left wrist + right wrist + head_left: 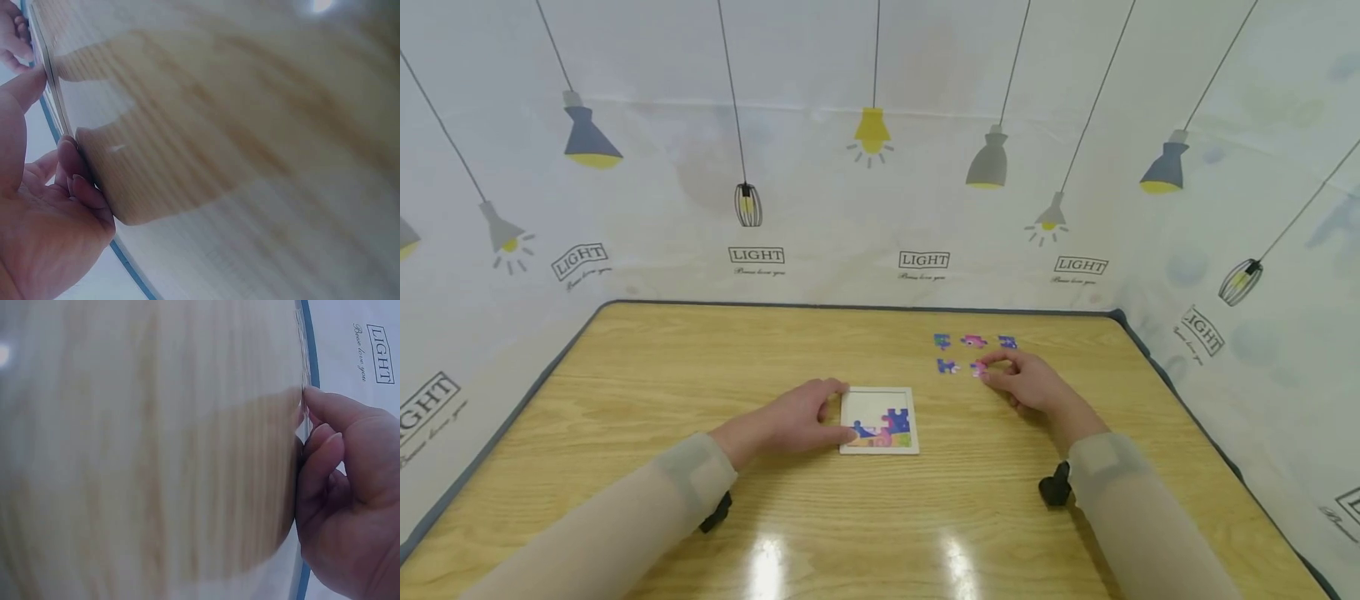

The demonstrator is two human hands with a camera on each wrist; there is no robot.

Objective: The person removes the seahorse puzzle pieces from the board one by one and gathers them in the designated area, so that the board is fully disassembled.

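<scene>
Head view: square tray (867, 405), puzzle pieces (886, 428) across lower part.

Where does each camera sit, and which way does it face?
Head: on the head, facing forward and down at the puzzle tray; both sleeves, left hand and right hand show.
Left wrist: on that wrist, facing its hand and tabletop; both hands partly show.
Right wrist: mounted likewise; only right hand shows.
Both wrist views share the tabletop.
</scene>
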